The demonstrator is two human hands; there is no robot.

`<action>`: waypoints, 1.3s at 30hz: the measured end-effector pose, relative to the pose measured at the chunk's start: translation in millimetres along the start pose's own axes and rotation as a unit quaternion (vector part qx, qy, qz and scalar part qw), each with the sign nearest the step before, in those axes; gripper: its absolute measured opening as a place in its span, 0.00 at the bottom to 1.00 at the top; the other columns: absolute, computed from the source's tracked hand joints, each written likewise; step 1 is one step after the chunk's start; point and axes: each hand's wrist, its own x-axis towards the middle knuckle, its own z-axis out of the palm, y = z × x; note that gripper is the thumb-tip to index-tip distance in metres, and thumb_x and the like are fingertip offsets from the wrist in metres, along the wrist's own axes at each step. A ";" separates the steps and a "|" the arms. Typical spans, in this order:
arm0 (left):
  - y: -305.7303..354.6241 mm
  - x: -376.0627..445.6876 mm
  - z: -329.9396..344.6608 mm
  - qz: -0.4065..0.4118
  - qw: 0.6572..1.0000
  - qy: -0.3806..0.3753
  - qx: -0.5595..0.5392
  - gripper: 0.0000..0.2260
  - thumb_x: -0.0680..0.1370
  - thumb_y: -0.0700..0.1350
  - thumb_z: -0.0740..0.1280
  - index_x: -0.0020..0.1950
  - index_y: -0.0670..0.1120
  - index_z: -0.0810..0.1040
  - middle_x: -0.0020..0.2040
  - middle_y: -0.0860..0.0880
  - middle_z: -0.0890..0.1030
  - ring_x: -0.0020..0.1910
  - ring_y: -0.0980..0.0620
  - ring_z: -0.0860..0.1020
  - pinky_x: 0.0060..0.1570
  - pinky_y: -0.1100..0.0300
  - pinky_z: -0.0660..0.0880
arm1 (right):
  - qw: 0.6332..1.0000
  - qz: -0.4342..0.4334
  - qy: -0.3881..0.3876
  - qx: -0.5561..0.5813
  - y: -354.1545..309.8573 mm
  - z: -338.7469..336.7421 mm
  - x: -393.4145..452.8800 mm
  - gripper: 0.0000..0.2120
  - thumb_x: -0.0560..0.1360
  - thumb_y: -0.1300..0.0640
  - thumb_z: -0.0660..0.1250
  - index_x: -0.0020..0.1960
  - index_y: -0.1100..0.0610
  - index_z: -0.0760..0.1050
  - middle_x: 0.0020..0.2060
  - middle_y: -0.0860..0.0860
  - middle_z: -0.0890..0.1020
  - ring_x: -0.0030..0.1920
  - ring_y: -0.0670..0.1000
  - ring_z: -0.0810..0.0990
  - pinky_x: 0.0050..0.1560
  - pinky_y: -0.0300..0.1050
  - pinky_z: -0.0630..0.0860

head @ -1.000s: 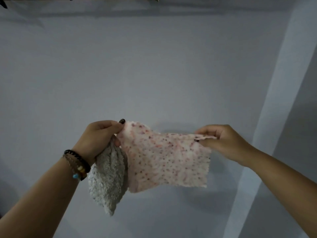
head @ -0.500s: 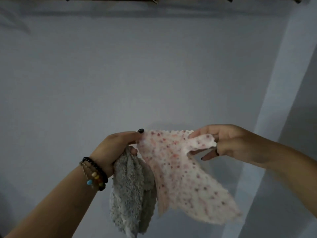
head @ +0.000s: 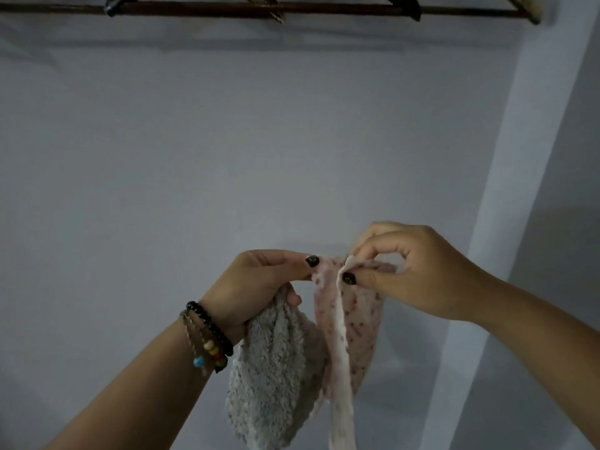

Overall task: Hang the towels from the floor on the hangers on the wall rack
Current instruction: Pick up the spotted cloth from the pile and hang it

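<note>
Fingers (head: 354,277) of the right hand (head: 409,274) are pinching the top edge of the pink spotted towel (head: 350,323), and the left hand (head: 259,287) is pinching the same edge while its lower fingers are clamping the grey fluffy towel (head: 276,378). Both towels are hanging in the air below the wall rack (head: 324,9) with its hangers (head: 259,4). Folding seems in hand; next, I think, one hand is needing to lift the pink towel over a hanger bar.

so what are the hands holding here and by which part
Both hands pinch the pink spotted towel by its top edge: left hand and right hand close together. The left also grips the grey fluffy towel by its bunched top.
</note>
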 end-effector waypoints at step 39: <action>53.0 -4.7 -9.2 0.216 0.951 -0.026 0.218 0.04 0.75 0.36 0.70 0.43 0.42 0.83 0.41 0.42 0.84 0.26 0.53 0.79 0.30 0.65 0.76 | 0.983 0.182 -0.002 0.018 2.2 -44.4 -11.0 0.22 0.56 0.36 0.76 0.36 0.54 0.84 0.38 0.54 0.86 0.43 0.54 0.85 0.54 0.52 0.79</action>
